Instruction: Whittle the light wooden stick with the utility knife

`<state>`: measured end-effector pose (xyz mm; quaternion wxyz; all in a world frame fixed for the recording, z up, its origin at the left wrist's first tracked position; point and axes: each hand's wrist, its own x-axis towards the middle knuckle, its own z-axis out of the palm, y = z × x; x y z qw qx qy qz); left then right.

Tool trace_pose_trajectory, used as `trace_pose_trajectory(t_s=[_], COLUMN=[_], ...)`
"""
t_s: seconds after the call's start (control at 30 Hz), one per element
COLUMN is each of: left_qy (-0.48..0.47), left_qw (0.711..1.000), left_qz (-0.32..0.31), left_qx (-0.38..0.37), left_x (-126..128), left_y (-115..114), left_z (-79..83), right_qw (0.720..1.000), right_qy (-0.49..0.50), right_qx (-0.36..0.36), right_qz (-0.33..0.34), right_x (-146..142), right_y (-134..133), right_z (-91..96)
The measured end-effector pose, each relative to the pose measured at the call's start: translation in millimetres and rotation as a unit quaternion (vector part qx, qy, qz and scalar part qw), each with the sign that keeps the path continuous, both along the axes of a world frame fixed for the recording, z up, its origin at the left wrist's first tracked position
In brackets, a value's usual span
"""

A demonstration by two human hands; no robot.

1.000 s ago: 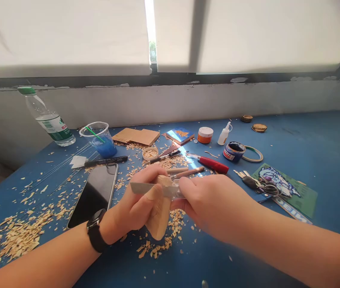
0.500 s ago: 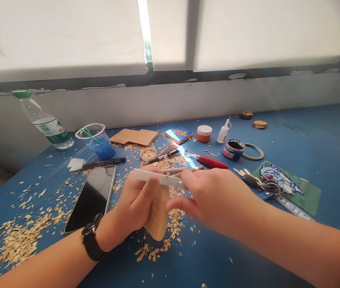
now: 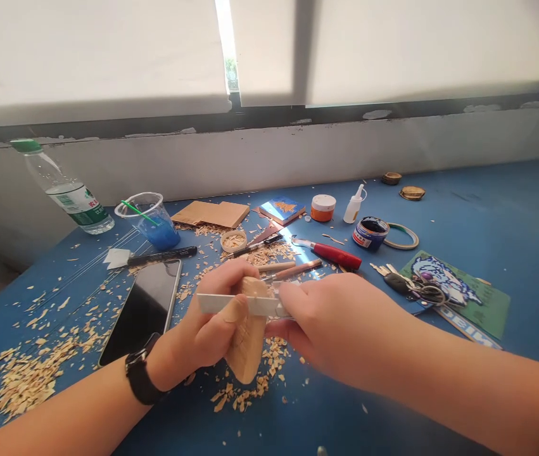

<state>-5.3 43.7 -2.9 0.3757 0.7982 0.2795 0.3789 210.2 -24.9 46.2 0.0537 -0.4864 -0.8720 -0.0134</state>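
Observation:
My left hand (image 3: 209, 332) is closed round a pale carved piece of wood (image 3: 249, 348), which tilts down towards me. Cut facets show on its surface. In my right hand (image 3: 340, 316) is a utility knife (image 3: 260, 306) with a broad, straight, silvery blade; the fingers hide most of its handle. The blade lies crosswise over the upper part of the wood and points left. My left thumb rests against the blade, near the wood. Wood shavings (image 3: 273, 361) lie on the blue table (image 3: 345, 411) beneath both hands.
Left of my hands lie a phone (image 3: 143, 307) and a black marker (image 3: 162, 255). Behind them stand a bottle (image 3: 72, 196) and a cup of blue liquid (image 3: 159, 231). Ahead are a red-handled tool (image 3: 336, 254) and an ink jar (image 3: 370, 234). Keys (image 3: 416, 288) lie right.
The knife blade has moved down the wood towards me, with my right hand. The wood's upper end now shows above the blade. My left hand still holds the wood.

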Motion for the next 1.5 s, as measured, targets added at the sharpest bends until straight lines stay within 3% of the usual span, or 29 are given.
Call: trace_pose_trajectory(t_s=[0.37,0.67,0.8,0.93,1.33,1.5], left_qy=[-0.032,0.018,0.006,0.009,-0.013,0.005], left_qw=[0.998,0.999,0.997,0.999,1.000,1.000], left_qz=[0.041,-0.020,-0.042,-0.028,0.016,0.008], left_qx=[-0.047,0.035,0.070,0.043,-0.010,0.018], left_x=[4.7,-2.9,-2.0,-2.4,0.3,-0.9], left_y=[-4.8,-2.6,-3.6,-2.9,-4.9,-4.6], left_z=[1.0,2.0,4.6,3.4,0.8,2.4], right_qw=[0.991,1.000,1.000,0.999,0.988,0.998], right_qy=[0.031,-0.003,0.013,0.039,0.068,0.031], right_qx=[0.074,-0.024,-0.013,0.014,0.095,0.035], right_qz=[-0.103,0.014,0.012,0.012,-0.096,-0.031], right_x=[-2.8,-6.0,-6.0,-5.1,-1.0,-4.0], right_y=[1.8,-2.7,-4.8,-4.9,1.0,-0.3], right_z=[-10.0,2.1,-2.3,-10.0,-15.6,-8.0])
